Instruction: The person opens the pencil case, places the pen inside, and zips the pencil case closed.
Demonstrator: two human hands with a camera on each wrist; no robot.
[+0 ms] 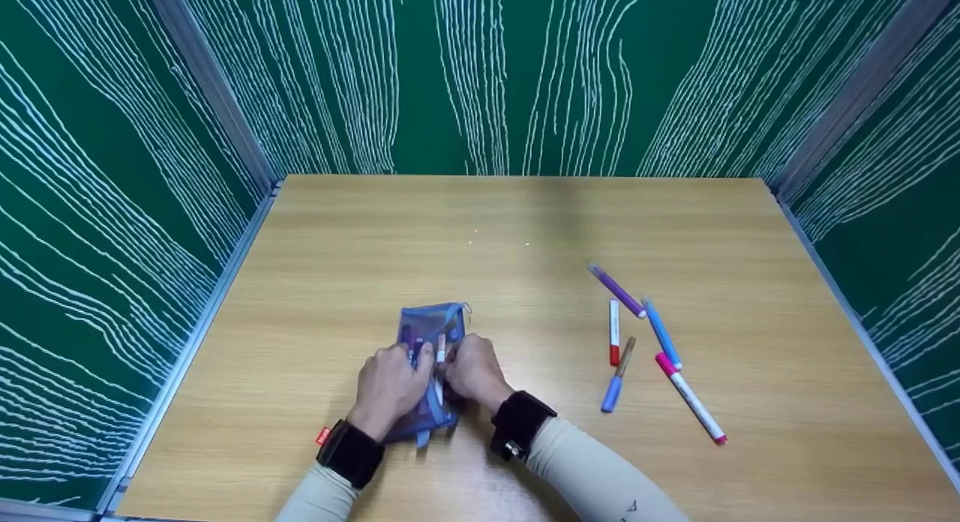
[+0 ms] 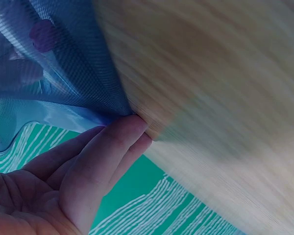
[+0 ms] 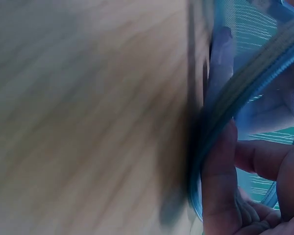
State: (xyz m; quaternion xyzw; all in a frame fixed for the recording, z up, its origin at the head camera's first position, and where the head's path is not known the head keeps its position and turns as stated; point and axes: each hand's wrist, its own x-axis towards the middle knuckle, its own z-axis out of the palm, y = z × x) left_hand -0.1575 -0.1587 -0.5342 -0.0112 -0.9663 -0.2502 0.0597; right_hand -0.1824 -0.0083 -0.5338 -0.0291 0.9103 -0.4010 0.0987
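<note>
A blue mesh pouch (image 1: 431, 327) lies on the wooden table (image 1: 525, 222) near its front, with markers inside it. My left hand (image 1: 405, 364) grips the pouch's near left side. Seen from the left wrist, its fingers (image 2: 112, 147) press against the mesh (image 2: 63, 63). My right hand (image 1: 456, 363) pinches the zipper edge on the right. From the right wrist, its fingers (image 3: 219, 171) close round the zipper band (image 3: 245, 88). A white marker (image 1: 441, 351) pokes out of the opening between the two hands.
Several loose markers lie to the right: a purple one (image 1: 616, 289), a white and red one (image 1: 614, 331), a blue one (image 1: 662, 333), a brown and blue one (image 1: 618, 375) and a pink and white one (image 1: 690, 396). Green patterned walls (image 1: 480, 72) enclose the table on three sides.
</note>
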